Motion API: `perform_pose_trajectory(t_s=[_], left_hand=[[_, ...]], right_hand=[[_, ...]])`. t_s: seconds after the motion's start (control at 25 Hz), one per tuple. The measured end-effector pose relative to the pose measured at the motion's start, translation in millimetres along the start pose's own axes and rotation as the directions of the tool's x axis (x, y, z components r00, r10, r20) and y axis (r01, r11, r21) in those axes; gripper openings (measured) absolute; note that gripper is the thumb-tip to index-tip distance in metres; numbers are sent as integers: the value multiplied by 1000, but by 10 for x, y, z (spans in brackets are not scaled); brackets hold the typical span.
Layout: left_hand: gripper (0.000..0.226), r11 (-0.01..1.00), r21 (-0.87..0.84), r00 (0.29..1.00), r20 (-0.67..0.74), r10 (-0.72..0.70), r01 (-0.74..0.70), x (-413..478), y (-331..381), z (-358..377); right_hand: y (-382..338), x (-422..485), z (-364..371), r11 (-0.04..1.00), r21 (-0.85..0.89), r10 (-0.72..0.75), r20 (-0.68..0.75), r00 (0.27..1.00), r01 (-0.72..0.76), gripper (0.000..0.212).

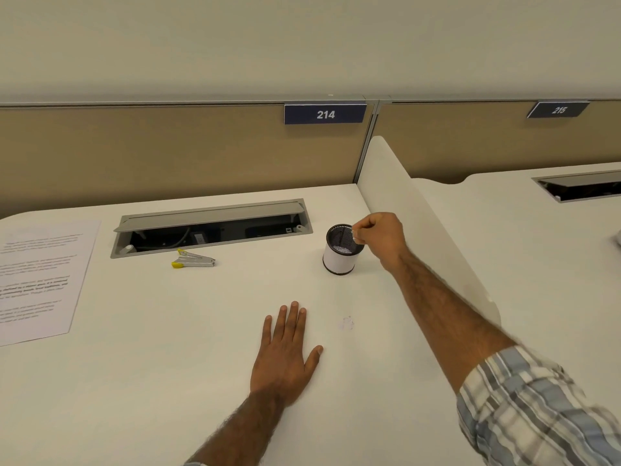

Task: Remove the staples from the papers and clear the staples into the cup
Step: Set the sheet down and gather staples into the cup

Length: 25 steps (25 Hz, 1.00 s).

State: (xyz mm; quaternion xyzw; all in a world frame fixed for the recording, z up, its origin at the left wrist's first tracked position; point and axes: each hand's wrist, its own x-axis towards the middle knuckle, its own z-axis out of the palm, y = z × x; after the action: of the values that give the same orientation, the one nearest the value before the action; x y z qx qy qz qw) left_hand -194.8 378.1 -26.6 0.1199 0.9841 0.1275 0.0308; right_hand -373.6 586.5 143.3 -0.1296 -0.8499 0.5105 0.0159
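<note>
A white cup [340, 260] with a black mesh inside stands on the white desk [168, 381]; small pale bits lie at its bottom. My right hand [383, 238] hovers at the cup's right rim, fingers curled and pinching something tiny and pale over the opening. My left hand [285, 354] lies flat on the desk in front, fingers straight. A silver staple remover [193, 259] with yellow tips rests left of the cup. Printed papers [37, 280] lie at the desk's left edge. A few faint specks [347, 322] sit on the desk right of my left hand.
An open grey cable tray [211, 227] is sunk into the desk behind the staple remover. A white divider panel [420, 213] runs along the right side. A tan partition with a "214" sign [325, 114] closes the back.
</note>
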Motion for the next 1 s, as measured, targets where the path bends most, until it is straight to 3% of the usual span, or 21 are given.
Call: perform_pose_trajectory(t_s=[0.2, 0.44, 0.6, 1.0], left_hand=[[78, 1000, -11, 1000, -8, 3, -3, -10, 2, -9], [78, 1000, 4, 1000, -21, 1, -1, 5, -16, 30], [77, 1000, 7, 1000, -18, 0, 1, 10, -21, 40], [77, 1000, -8, 1000, -18, 2, -2, -4, -4, 2]], right_hand=[[-13, 285, 190, 871, -462, -140, 94, 986, 167, 18], [-66, 332, 253, 685, -685, -142, 210, 967, 249, 24], [-115, 296, 257, 607, -743, -173, 222, 959, 282, 33], [-81, 287, 210, 646, -699, -190, 241, 952, 306, 30]])
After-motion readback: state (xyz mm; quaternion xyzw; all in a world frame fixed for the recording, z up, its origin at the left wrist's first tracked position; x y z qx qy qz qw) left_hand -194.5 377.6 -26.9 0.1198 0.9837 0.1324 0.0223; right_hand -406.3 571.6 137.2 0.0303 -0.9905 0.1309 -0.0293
